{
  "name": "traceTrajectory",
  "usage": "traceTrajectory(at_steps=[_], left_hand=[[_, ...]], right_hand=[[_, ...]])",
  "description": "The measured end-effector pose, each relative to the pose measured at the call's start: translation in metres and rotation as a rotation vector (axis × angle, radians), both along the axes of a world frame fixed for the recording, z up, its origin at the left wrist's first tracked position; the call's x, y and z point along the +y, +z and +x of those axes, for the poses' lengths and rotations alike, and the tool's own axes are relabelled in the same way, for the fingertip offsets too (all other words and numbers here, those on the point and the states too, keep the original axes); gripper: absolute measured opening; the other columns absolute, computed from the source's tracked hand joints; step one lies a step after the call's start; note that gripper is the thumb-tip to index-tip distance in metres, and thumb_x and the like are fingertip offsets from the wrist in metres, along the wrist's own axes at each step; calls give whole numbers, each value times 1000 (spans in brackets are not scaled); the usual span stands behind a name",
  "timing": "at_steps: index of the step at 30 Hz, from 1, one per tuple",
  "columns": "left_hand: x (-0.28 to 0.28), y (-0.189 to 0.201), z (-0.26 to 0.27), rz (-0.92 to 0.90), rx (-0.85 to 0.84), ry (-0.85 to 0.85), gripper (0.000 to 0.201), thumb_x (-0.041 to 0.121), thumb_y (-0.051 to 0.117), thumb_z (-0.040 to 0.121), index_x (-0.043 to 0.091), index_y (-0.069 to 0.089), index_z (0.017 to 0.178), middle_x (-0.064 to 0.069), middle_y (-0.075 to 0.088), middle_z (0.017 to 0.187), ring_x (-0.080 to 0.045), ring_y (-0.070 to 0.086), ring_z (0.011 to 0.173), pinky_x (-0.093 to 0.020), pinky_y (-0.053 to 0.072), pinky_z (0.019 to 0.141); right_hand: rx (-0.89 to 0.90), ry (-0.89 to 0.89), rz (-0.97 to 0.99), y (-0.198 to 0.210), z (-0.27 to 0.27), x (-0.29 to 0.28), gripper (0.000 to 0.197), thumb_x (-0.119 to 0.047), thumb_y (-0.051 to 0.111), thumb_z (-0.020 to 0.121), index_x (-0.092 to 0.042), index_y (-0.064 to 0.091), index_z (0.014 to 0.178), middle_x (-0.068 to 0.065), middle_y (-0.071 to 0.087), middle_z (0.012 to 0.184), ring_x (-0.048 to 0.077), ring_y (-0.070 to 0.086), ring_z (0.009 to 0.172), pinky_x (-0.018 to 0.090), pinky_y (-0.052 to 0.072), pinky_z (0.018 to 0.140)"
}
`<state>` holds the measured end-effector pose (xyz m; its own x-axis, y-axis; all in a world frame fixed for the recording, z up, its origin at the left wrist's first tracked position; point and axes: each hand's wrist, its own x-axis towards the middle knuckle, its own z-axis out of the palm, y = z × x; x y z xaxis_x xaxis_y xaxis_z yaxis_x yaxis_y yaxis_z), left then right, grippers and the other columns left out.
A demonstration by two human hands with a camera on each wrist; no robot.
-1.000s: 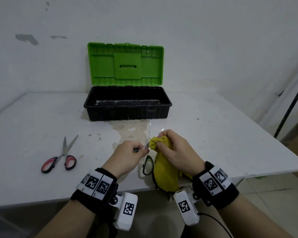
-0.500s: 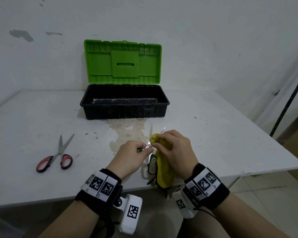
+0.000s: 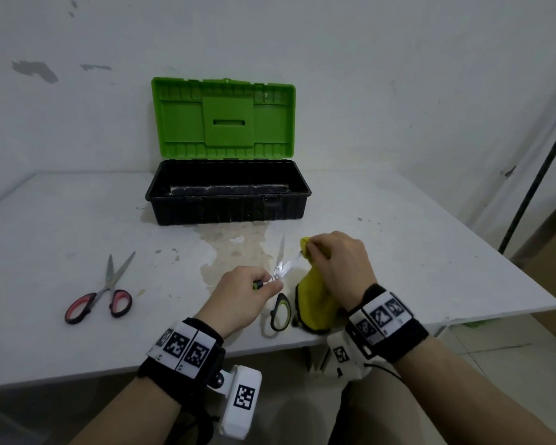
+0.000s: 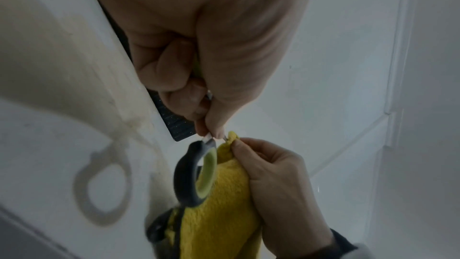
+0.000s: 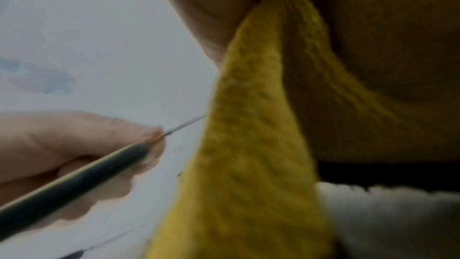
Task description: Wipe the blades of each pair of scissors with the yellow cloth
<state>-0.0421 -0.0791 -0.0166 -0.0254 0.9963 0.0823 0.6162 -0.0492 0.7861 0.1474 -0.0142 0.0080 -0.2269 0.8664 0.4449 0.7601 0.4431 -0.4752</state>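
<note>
My left hand (image 3: 254, 285) grips one handle of the black-and-green scissors (image 3: 280, 268), whose blades stand spread in a V above the table's front edge. The other handle loop (image 4: 196, 174) hangs free below. My right hand (image 3: 331, 261) pinches the yellow cloth (image 3: 315, 300) around the right blade near its tip; the cloth (image 5: 248, 145) hangs down from the fingers. The left blade (image 3: 281, 248) is bare. A second pair, the red-handled scissors (image 3: 105, 290), lies open on the table at the left, untouched.
An open toolbox with a black tray (image 3: 228, 200) and a raised green lid (image 3: 223, 118) stands at the back middle of the white table (image 3: 430, 268). A brownish stain (image 3: 235, 248) marks the tabletop in front of it. The table's front edge runs just below my wrists.
My right hand has slid the cloth outward along the right blade, from near the pivot toward the tip. The left hand has kept its hold on the handle.
</note>
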Motion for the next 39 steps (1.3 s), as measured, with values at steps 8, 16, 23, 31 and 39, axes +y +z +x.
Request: traceTrajectory(at_steps=[8,16,23,31,39], left_hand=[[8,5,-9,-27,-20,8,27,42,65,93,18,71,82,5,56,62,-11,51,57,-27,40,57],[5,9,-6,52,67,-28,24,40,65,94,24,68,75,10,59,67,-4,53,65,-21,33,57],[5,4,-11,15,43,17,25,39,63,95,18,72,83,5,65,77,-10,59,73,-24,38,61],[7,7,-6,55,66,-38,24,36,65,94,22,68,75,6,63,71,-9,57,70,-23,35,58],[3,5,-14,42,54,-51,23,39,65,93,20,70,81,3,67,76,-14,60,74,-26,43,64]], right_hand=[[34,84,53,6,-5,-27,10,-29,64,90,-26,73,93,-12,63,86,5,56,77,9,42,69],[1,129,69,-13,-17,-23,12,-30,61,91,-24,71,93,-6,62,89,15,59,78,36,53,69],[44,-40,39,13,2,2,15,-30,59,93,-23,72,92,-4,62,87,13,57,81,25,47,72],[-6,158,56,-9,-27,-38,15,-30,61,91,-21,72,95,-4,63,92,17,60,80,38,53,69],[25,-45,9,8,-3,0,17,-31,58,93,-21,72,94,-2,62,89,17,58,84,26,44,70]])
